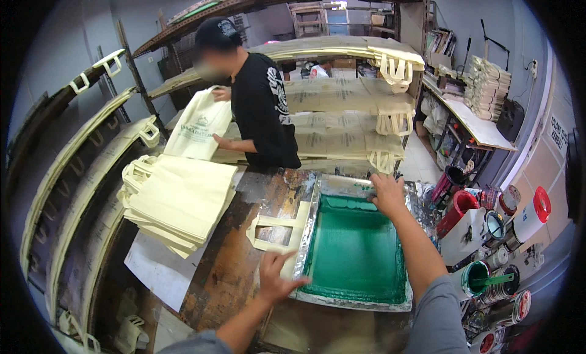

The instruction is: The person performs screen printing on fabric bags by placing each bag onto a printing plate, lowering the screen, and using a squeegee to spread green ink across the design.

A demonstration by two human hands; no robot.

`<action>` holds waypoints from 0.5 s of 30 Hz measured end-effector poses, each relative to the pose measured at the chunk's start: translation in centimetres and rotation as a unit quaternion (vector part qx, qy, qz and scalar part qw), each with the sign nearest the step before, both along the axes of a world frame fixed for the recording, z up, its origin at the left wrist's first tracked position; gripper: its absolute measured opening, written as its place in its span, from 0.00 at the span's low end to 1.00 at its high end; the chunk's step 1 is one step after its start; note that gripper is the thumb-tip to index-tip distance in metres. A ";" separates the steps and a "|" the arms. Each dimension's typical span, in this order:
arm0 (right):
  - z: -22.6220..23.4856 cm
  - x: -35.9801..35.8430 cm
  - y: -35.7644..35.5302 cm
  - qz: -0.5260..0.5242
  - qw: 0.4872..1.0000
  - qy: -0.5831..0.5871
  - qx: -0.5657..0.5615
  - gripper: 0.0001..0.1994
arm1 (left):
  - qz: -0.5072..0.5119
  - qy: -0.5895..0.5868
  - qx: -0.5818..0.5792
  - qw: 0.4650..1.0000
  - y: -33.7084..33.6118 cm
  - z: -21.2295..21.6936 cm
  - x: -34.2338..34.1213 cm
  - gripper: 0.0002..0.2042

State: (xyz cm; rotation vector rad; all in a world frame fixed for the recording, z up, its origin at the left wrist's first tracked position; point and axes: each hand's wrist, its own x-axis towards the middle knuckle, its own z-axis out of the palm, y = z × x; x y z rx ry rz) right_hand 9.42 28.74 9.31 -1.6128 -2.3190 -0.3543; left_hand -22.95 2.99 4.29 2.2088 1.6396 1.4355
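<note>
A printing screen with green ink point(357, 253) in a silvery-edged frame point(312, 207) lies on the worktable before me. Beneath its left side sticks out a cream cloth bag point(298, 229) with its handle loop spread flat. My left hand point(278, 278) is by the frame's near left side, thumb and fingers apart, with nothing in it. At the far right corner of the frame is my right hand point(387, 194), its fingers spread and seemingly touching the edge. Thicker green ink point(348, 202) lies along the screen's far end.
A stack of cream bags point(180, 198) stands on the table's left. Behind it a person in black point(262, 110) holds up a printed bag point(200, 125). Racks of bags point(342, 94) line the back and left. Paint tins point(475, 278) crowd the right.
</note>
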 end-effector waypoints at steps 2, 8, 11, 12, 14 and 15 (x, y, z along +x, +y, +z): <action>-2.4 1.0 0.1 -0.011 1.000 0.006 0.004 0.29 | -0.056 0.061 0.056 0.995 8.2 1.6 2.0 0.35; -3.2 -0.3 1.5 0.016 1.000 0.005 0.003 0.29 | -0.034 0.246 0.009 0.969 27.3 2.5 8.0 0.35; -2.8 0.2 1.4 0.007 0.999 -0.021 -0.027 0.29 | -0.005 0.276 -0.046 0.960 29.5 1.5 9.9 0.37; -3.0 0.8 1.6 0.007 1.000 -0.027 -0.013 0.32 | 0.004 0.267 -0.054 0.962 28.7 0.7 10.0 0.37; -4.2 0.8 -0.3 0.020 0.999 -0.023 -0.011 0.34 | 0.001 0.256 -0.012 0.967 27.1 0.1 9.7 0.37; -4.4 0.5 -1.4 0.044 0.998 -0.034 0.017 0.31 | 0.001 0.263 0.013 0.965 26.2 -0.1 9.0 0.36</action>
